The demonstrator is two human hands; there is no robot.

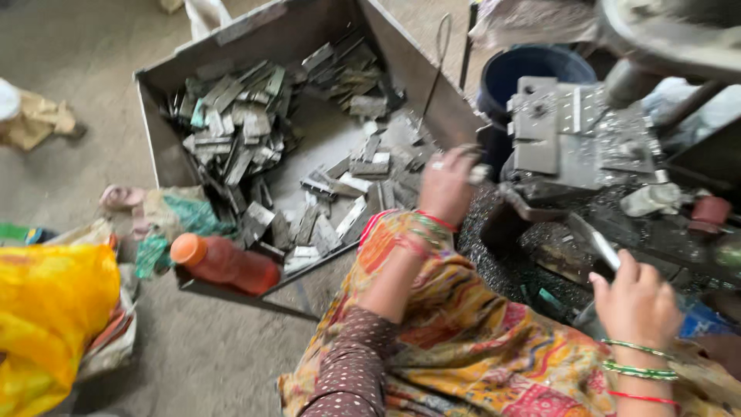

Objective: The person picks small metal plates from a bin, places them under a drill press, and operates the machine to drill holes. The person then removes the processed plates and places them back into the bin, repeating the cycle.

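From the head view, the left hand (446, 185) closes on a small grey metal piece (478, 173) beside the grey metal press block (575, 131); the right hand (634, 305) grips a thin pale tool (604, 251) below that block. The open metal bin of flat grey strips (201, 73) sits left, within reach.

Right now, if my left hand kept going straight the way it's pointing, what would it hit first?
Probably the grey metal press block. The left hand points up and to the right, holding a small pale piece toward the block. Blur makes depth uncertain.
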